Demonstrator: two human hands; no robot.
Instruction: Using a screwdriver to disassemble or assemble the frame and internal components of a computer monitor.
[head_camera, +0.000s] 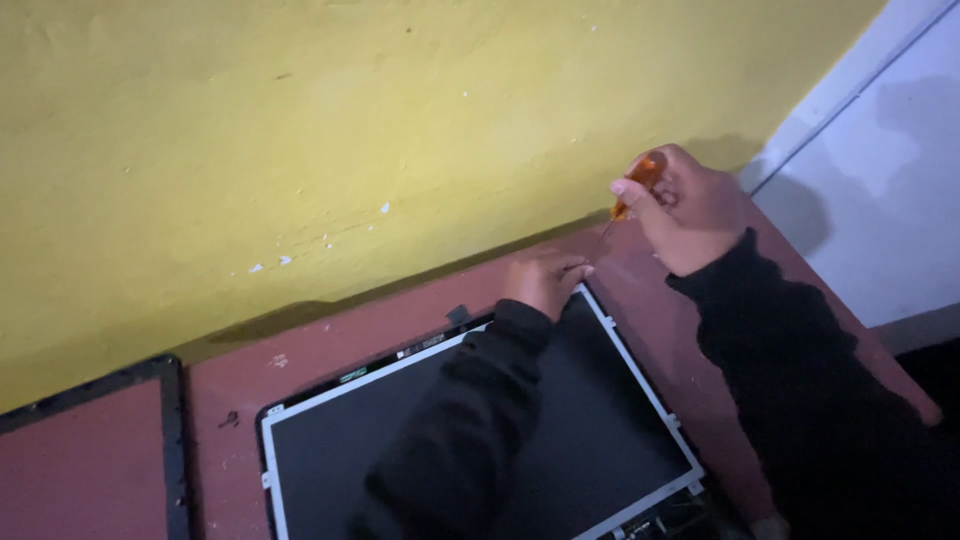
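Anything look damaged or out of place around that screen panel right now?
The screen panel lies bare on the reddish table, its black bezel frame off and lying apart at left. The yellow wall has chipped paint flecks. No cracks visible.

Long black sleeves on both arms, cuffs at wrists; hands bare.

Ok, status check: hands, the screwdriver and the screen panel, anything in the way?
Right hand gripping orange-handled screwdriver, tip angled at panel corner. Left hand resting on far corner of screen panel. Loose black bezel frame off to the left, nothing blocking.
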